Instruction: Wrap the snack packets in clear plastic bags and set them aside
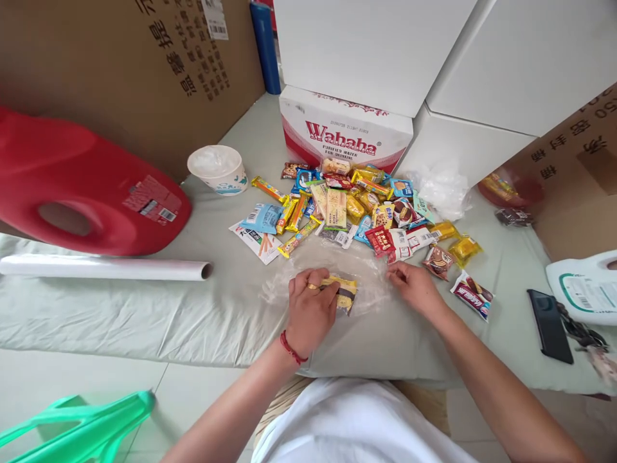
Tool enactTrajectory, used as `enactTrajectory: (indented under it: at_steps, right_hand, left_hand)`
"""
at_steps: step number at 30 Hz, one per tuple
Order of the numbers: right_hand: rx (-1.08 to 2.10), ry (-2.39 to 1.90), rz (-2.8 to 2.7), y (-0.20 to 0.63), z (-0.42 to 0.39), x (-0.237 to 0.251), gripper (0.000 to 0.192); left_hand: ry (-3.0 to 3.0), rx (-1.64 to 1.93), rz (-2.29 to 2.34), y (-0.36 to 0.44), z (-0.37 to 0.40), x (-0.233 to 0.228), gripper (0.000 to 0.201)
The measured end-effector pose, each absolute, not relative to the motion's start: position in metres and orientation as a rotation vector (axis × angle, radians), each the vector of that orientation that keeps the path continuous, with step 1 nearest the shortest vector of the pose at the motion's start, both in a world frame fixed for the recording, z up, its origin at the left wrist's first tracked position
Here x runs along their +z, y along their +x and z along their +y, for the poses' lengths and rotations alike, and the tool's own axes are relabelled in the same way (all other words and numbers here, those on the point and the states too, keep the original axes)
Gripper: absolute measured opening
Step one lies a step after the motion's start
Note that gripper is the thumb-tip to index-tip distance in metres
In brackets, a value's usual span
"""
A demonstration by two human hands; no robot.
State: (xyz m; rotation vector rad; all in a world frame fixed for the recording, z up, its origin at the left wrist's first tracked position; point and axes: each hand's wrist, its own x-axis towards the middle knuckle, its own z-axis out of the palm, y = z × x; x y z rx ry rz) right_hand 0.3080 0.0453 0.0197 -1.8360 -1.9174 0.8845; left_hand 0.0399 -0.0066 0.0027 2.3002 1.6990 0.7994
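Observation:
My left hand (311, 305) is closed over a small yellow-and-dark wrapped snack (346, 292), fingers pressed on its near side. The snack lies on a thin clear plastic bag (373, 292) spread flat on the cloth. My right hand (412, 283) pinches the bag's right edge between thumb and fingers; the fingertips are partly hidden. Just beyond both hands, a heap of wrapped snacks (355, 209) holds sticks, biscuits and small packets. Closest to my right hand are a brown wafer packet (438, 262) and a red-and-white packet (398, 244).
A white roll (106, 267) and a red jug (96, 186) lie at left, near a paper tub (218, 170). Behind stands a Wahaha carton (344, 132). Crumpled clear bags (443, 190), a phone (549, 326) and a white bottle (585, 289) are at right.

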Motion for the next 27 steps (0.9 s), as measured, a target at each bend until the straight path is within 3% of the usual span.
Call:
enactTrajectory:
  at_steps: [5, 8, 15, 21, 27]
  right_hand:
    - [0.53, -1.685, -2.302, 0.268, 0.086, 0.036, 0.024]
    - [0.433, -1.795, -2.496, 0.234, 0.109, 0.032, 0.037]
    - [0.611, -1.742, -2.588, 0.23, 0.128, 0.035, 0.006]
    - [0.869, -1.322, -2.392, 0.222, 0.073, 0.063, 0.011]
    - [0.919, -1.238, -2.322, 0.2, 0.017, 0.028, 0.035]
  left_hand:
    - [2.455, 0.59, 1.684, 0.046, -0.002, 0.016, 0.025]
    - [2.523, 0.571, 1.626, 0.046, -0.002, 0.015, 0.022]
    - [2.596, 0.615, 1.649, 0.048, -0.013, 0.006, 0.019]
    - [2.561, 0.746, 1.678, 0.051, -0.014, -0.002, 0.019]
    - [2.113, 0.94, 1.543, 0.039, -0.006, -0.009, 0.029]
